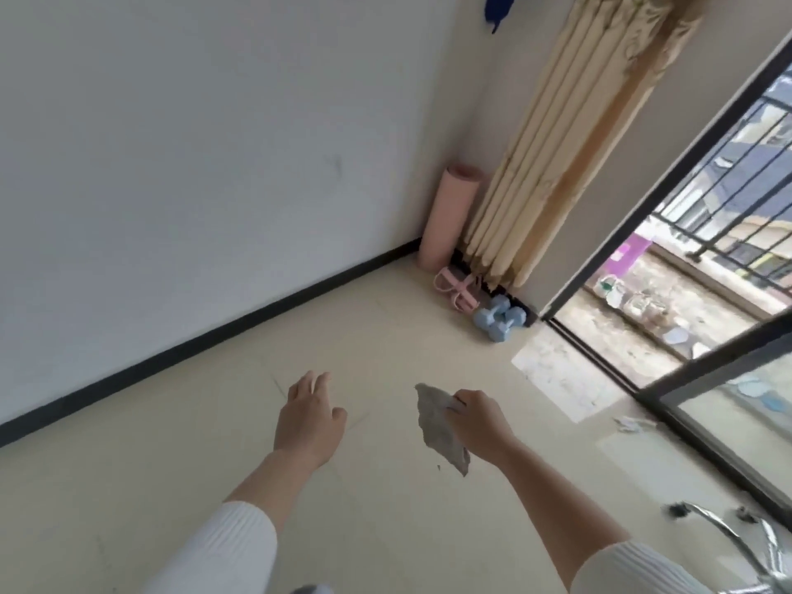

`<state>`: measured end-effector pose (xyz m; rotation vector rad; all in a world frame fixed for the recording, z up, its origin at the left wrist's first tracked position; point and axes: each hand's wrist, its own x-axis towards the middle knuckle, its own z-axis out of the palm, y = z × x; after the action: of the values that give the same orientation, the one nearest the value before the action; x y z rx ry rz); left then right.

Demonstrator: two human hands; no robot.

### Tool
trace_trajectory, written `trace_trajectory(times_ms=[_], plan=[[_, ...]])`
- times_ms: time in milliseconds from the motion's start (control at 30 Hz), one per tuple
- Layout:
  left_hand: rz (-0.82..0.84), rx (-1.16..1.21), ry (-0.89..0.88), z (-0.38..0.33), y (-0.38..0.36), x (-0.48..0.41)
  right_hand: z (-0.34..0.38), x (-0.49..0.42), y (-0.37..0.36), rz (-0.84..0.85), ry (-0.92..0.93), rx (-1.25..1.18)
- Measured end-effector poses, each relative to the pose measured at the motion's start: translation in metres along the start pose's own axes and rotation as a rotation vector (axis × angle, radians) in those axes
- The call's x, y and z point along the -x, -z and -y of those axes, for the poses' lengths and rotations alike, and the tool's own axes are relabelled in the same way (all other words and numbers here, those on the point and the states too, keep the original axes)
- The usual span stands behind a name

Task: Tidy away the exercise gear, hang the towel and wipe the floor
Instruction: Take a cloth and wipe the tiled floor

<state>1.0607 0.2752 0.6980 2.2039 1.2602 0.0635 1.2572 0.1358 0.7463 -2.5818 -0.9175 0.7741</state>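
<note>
Reaching forward over the pale floor (180, 486), both forearms come out of white ribbed sleeves (223, 550), bare from mid-forearm down. The left hand (308, 418) is held palm down above the floor, wrist straight, its fingers (317, 381) loosely spread and holding nothing. The right hand (478, 422) is turned inward, its fingers pinching the upper edge of one grey cloth (439, 426), which hangs limp and crumpled from the grip, tapering to a ragged point below the wrist. In the far corner, where the white wall (171, 165) meets the cream curtain (565, 143), the exercise gear sits together: one pink mat (448, 216), rolled into a smooth cylinder and standing upright against the wall; one pink looped piece of gear (456, 289) lying flat on the floor just in front of it, too small to tell what it is; and two light blue dumbbells (499, 319) with faceted heads, touching each other beside the black skirting. The curtain falls in long soft pleats. One dark blue item (499, 8) hangs high on the wall, cut off by the top edge. At right a black-framed glass door (668, 199) stands open to a balcony.
</note>
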Motion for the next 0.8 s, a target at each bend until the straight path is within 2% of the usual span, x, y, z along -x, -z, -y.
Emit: trace_trajectory(times_ms=[200, 400, 667, 800], plan=[[-0.039, 0.026, 0.140, -0.010, -0.031, -0.067, 0.010, -0.102, 0.002, 0.132, 0.115, 0.083], [-0.030, 0.065, 0.282, 0.009, -0.097, -0.156, 0.008, -0.210, -0.045, 0.205, 0.202, 0.175], [0.014, -0.012, 0.384, 0.095, -0.249, -0.232, -0.059, -0.365, -0.191, 0.260, 0.285, 0.264], [-0.010, 0.009, 0.475, 0.161, -0.355, -0.258, -0.107, -0.422, -0.291, 0.290, 0.249, 0.153]])
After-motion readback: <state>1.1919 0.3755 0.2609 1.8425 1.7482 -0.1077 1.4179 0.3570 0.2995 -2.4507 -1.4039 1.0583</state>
